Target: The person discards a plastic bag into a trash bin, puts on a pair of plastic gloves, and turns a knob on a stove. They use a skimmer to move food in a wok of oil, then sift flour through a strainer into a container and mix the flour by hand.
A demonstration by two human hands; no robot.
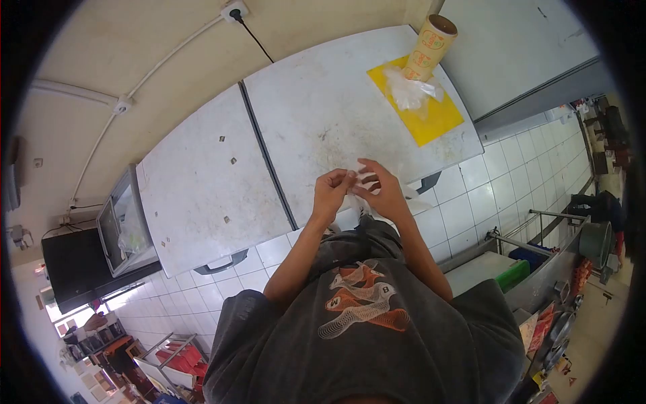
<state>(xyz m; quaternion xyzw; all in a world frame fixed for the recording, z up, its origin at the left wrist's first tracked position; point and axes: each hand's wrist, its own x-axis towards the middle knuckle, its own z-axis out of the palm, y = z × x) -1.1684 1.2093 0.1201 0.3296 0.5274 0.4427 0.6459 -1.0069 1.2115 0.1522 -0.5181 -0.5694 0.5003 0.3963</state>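
Note:
My left hand (333, 193) and my right hand (382, 193) are close together above the near edge of a white chest freezer lid (323, 101). The fingertips of both pinch a thin clear plastic bag (412, 195), and its filmy sheet hangs down beside my right hand. Much of the bag is hidden behind my fingers or too transparent to trace. Farther right on the lid lies a yellow sheet (437, 124) with a crumpled heap of clear plastic bags (412, 93) on it. Upright behind that heap stands a printed roll of film (431, 48).
A dark seam (262, 148) splits the scuffed white top. Left of it stands a glass-sided case (126, 222). A grey cabinet (518, 47) borders the right side. Metal racks (538, 249) and a green tub (596, 244) are at lower right. White tiles (464, 195) cover the floor.

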